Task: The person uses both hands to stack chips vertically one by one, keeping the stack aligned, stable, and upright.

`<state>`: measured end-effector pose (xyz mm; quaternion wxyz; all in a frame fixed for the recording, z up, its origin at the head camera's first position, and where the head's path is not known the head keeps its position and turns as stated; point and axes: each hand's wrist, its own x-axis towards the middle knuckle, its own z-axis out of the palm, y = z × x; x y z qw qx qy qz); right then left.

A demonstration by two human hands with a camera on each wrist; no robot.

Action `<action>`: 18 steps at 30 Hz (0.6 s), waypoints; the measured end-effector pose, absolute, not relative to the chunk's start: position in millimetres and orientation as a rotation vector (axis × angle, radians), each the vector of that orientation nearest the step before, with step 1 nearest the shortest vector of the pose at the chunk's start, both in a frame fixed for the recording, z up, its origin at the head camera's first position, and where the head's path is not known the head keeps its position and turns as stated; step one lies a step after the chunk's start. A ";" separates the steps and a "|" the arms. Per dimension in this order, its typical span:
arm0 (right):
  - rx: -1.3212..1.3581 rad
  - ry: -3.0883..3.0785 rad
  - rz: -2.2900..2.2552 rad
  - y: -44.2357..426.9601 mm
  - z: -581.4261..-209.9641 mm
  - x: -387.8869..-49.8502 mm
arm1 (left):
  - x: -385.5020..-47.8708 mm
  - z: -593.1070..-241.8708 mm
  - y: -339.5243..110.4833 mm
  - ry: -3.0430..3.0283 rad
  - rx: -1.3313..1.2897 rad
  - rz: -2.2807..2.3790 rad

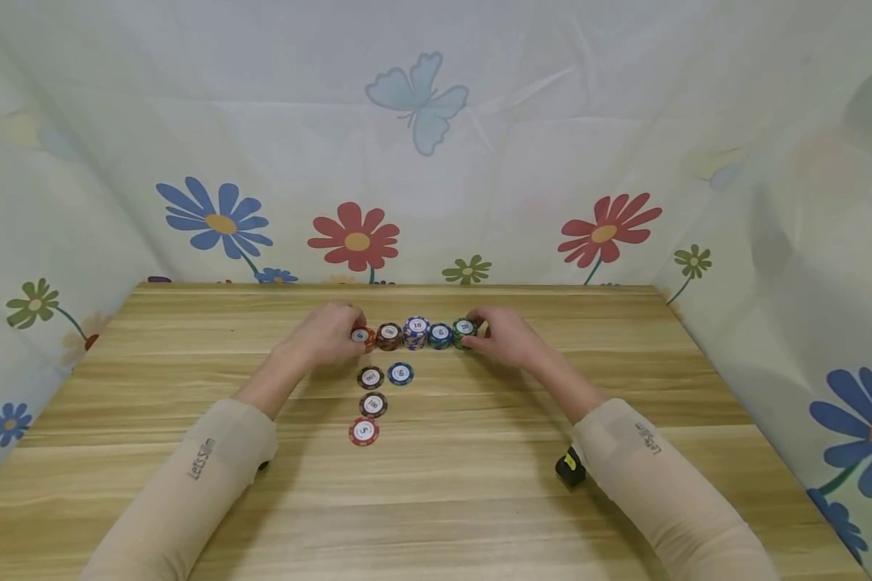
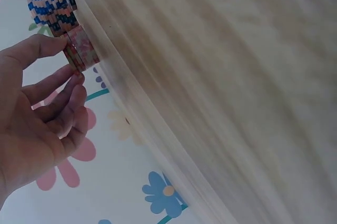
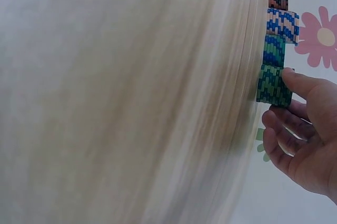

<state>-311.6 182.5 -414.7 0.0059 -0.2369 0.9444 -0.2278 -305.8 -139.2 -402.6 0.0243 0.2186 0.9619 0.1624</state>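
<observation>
A row of poker chip stacks stands on the table. My left hand (image 1: 329, 332) is at its left end, pinching the red stack (image 1: 362, 336) between thumb and fingers, as the left wrist view shows too. To the right follow a dark brown stack (image 1: 389, 336), a taller blue-and-white stack (image 1: 417, 332) and a blue stack (image 1: 440, 336). At the right end my right hand (image 1: 507, 335) holds the green stack (image 1: 464, 328), its thumb and index finger on opposite sides in the right wrist view. Neighbouring stacks stand close against each other.
Nearer me lie loose chips: a blue one (image 1: 400, 374), two dark ones, the upper (image 1: 371, 378) and the lower (image 1: 373, 405), and a red one (image 1: 364, 431). A black object with a yellow mark (image 1: 570, 468) sits beside the right sleeve. Flowered cloth (image 1: 414, 169) surrounds the wooden table (image 1: 436, 516).
</observation>
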 end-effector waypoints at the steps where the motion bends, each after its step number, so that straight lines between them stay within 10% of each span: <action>1: -0.744 2.957 -0.713 182.5 -414.8 -311.6 | -305.9 -402.5 -138.8 2.978 0.685 0.500; 18: -0.759 2.957 -0.722 183.4 -416.7 -312.7 | -303.6 -400.7 -133.2 2.995 0.726 0.423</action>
